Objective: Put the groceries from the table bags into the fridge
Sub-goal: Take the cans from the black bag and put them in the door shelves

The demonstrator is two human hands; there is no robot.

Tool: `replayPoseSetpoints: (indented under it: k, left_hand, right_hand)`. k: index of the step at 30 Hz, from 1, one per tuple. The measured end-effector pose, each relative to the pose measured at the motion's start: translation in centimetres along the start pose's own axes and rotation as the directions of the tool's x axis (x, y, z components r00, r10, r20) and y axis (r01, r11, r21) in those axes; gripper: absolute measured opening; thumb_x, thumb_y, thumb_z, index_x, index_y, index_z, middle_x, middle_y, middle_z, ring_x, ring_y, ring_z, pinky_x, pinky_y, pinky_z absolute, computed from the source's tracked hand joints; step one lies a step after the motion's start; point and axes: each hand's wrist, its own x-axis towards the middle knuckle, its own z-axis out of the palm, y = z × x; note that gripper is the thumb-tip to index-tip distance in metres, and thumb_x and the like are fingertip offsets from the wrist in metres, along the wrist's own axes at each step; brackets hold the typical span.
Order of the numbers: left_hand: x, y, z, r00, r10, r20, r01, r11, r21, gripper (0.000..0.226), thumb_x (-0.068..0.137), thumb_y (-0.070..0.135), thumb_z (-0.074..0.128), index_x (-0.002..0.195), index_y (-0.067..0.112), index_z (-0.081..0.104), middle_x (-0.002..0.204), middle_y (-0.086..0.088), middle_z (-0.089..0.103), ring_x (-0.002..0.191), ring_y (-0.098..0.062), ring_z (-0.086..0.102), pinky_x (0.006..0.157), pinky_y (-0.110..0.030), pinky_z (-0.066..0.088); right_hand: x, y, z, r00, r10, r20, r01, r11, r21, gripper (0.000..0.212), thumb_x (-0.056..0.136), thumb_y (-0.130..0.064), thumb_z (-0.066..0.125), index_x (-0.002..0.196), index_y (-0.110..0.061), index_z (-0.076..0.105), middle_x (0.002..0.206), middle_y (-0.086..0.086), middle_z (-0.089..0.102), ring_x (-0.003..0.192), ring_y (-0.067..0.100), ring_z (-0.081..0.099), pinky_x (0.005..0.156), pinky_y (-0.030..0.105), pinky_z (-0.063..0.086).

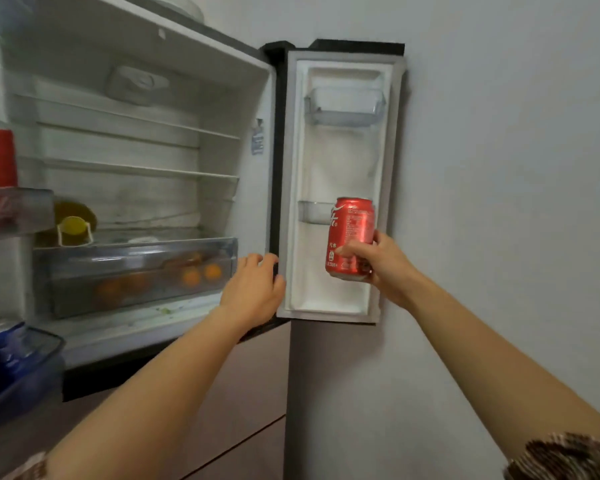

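Keep the red aluminium can (350, 233) upright in the gripping right hand (385, 265), clearing the transparent plastic door shelf (313, 212) rim; left hand (253, 287), fingers curled, steadies the white fridge door (329, 168)

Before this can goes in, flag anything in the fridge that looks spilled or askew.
Small greenish scraps lie on the white ledge below the crisper drawer, like spilled food. Nothing else stands out.

A single wide-angle view from the person's head faces forward into the open fridge (136, 150), near enough that both forearms (160, 393) reach in from the bottom edge. Its door (340, 188) stands at centre, the wall (499, 168) fills the right, and straight edges bow outward.
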Motion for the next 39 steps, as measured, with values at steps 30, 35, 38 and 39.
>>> replayPoseSetpoints:
  k: [30, 35, 38, 39]
  left_hand:
    - [24.3, 2.0, 9.9, 0.952, -0.147, -0.267, 0.026, 0.912, -0.409, 0.045, 0.08, 0.054, 0.026, 0.096, 0.021, 0.051, 0.104, 0.005, 0.044, 0.084, -0.006, 0.049, 0.08, -0.037, 0.053]
    - [24.0, 2.2, 9.7, 0.959, -0.156, -0.238, 0.037, 0.898, -0.438, 0.047, 0.08, 0.055, 0.024, 0.1, 0.022, 0.051, 0.107, 0.003, 0.048, 0.087, -0.007, 0.05, 0.078, -0.034, 0.051]
    - [23.5, 1.9, 9.0, 0.97, -0.121, -0.211, 0.028, 0.918, -0.396, 0.05, 0.089, 0.059, 0.026, 0.115, 0.022, 0.048, 0.113, 0.0, 0.054, 0.093, -0.013, 0.054, 0.081, -0.039, 0.053]
    - [23.2, 1.8, 8.7, 0.976, -0.105, -0.191, 0.027, 0.928, -0.373, 0.052, 0.093, 0.059, 0.027, 0.123, 0.021, 0.044, 0.117, -0.003, 0.056, 0.096, -0.015, 0.055, 0.083, -0.039, 0.053]
  right_hand:
    - [29.5, -2.5, -6.8, 0.951, 0.235, 0.201, 0.055, 0.512, -0.857, 0.044, 0.069, -0.044, 0.072, 0.093, -0.007, 0.076, 0.068, 0.002, 0.066, 0.058, 0.014, 0.05, 0.057, 0.026, 0.035]
    - [28.4, -2.6, -6.5, 0.952, 0.192, 0.239, 0.095, 0.556, -0.826, 0.036, 0.076, -0.045, 0.072, 0.1, -0.018, 0.075, 0.09, 0.006, 0.075, 0.074, 0.016, 0.063, 0.073, 0.031, 0.047]
    - [27.6, -2.4, -6.1, 0.975, 0.056, 0.216, 0.136, 0.614, -0.777, 0.033, 0.078, -0.043, 0.073, 0.103, -0.022, 0.075, 0.095, 0.001, 0.073, 0.086, 0.015, 0.066, 0.076, 0.027, 0.051]
    - [27.2, -2.3, -6.0, 0.978, 0.009, 0.207, 0.153, 0.64, -0.753, 0.031, 0.08, -0.038, 0.074, 0.103, -0.018, 0.074, 0.096, 0.001, 0.072, 0.087, 0.014, 0.066, 0.073, 0.023, 0.051]
